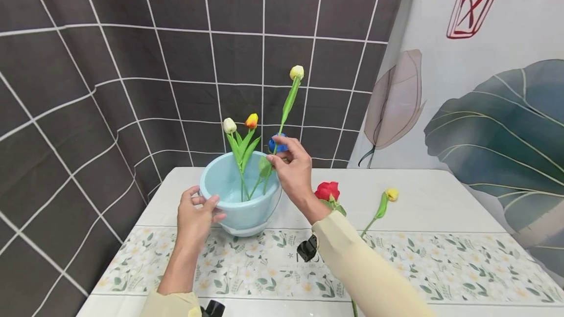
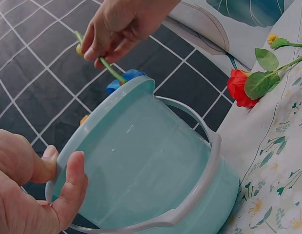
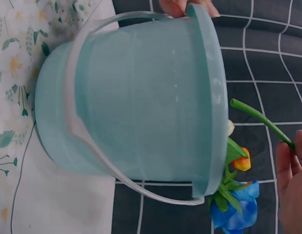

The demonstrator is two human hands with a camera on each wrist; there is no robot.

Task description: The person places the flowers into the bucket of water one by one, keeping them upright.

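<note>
A light blue plastic bucket [image 1: 253, 216] stands on the table. My left hand [image 1: 196, 216] grips its rim at the left, thumb on one side and fingers on the other. My right hand [image 1: 293, 165] pinches the green stem of a pale yellow tulip [image 1: 297, 72] above the rim's right side, bud upward. In the right wrist view the cut end of that stem [image 3: 258, 116] shows just past the rim. Inside the bucket stand a white tulip [image 1: 229, 125], an orange-and-yellow tulip [image 1: 251, 121] and a blue flower [image 3: 241, 209], partly hidden behind my right hand in the head view.
A red rose [image 1: 327, 191] and a yellow tulip [image 1: 391, 194] lie on the table to the right, partly behind my right forearm. The bucket's grey handle [image 2: 214, 146] hangs down its side. A dark gridded cloth [image 1: 176, 62] rises behind the table [image 1: 423, 209].
</note>
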